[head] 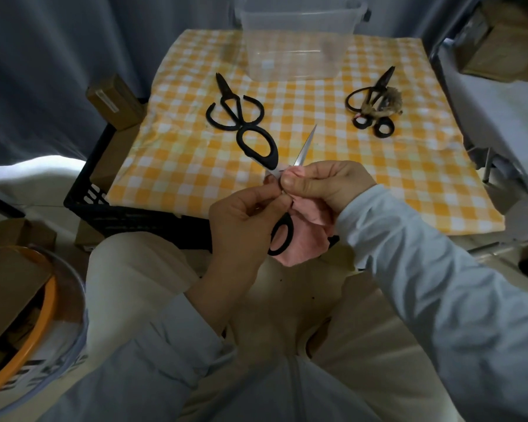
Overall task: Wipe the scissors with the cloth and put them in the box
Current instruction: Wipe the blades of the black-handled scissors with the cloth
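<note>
While the L hand [241, 220] grips the silver-bladed, black-plastic-handled scissors [304, 149] near the pivot, the R hand [326, 184] pinches the crumpled pink cloth [305, 236] round the blade base, thumb on top. Both are held over the lap, just off the near edge of the yellow-and-white checked tablecloth [195, 166]. The blade tip points up & away over that edge, and 1 handle loop hangs below the L fingers against the cloth. A 2nd large black oval loop [256, 144] shows just above the hands — can't tell if it's this pair's other half.

The clear plastic box [296, 56] stands at the table's far edge, centre, well apart from the hands. In front of it to the L lies a pair of black iron scissors w/ wide bow handles [229, 108]. To the R lies another black pair [375, 89] w/ a frayed straw-coloured bundle [392, 100] on it. Btwn the 2 pairs a strip of bare checks runs up to the box front. A black slatted crate [104, 205] juts out under the table's L edge.
</note>
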Action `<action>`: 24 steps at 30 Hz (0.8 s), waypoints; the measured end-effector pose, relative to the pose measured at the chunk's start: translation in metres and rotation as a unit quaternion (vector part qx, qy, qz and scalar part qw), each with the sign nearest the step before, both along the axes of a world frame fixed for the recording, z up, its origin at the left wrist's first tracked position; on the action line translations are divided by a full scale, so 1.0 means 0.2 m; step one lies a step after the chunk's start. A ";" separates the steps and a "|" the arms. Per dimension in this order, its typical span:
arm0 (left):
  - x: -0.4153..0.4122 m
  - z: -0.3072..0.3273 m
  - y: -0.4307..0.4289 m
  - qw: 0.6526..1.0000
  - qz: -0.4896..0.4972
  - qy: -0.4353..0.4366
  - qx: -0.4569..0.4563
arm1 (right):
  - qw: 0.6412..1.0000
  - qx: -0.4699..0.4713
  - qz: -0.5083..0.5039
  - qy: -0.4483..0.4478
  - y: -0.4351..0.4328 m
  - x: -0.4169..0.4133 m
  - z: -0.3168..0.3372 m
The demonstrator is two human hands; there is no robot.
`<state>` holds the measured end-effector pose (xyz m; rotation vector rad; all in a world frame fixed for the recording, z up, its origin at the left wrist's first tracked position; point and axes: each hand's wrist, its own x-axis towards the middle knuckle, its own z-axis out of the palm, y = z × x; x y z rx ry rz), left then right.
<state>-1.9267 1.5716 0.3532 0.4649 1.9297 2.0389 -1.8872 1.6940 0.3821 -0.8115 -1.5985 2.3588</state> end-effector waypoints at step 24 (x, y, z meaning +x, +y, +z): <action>-0.01 0.00 0.00 0.998 -0.004 -0.055 0.022 | 0.996 0.083 0.013 -0.001 0.01 -0.03 -0.02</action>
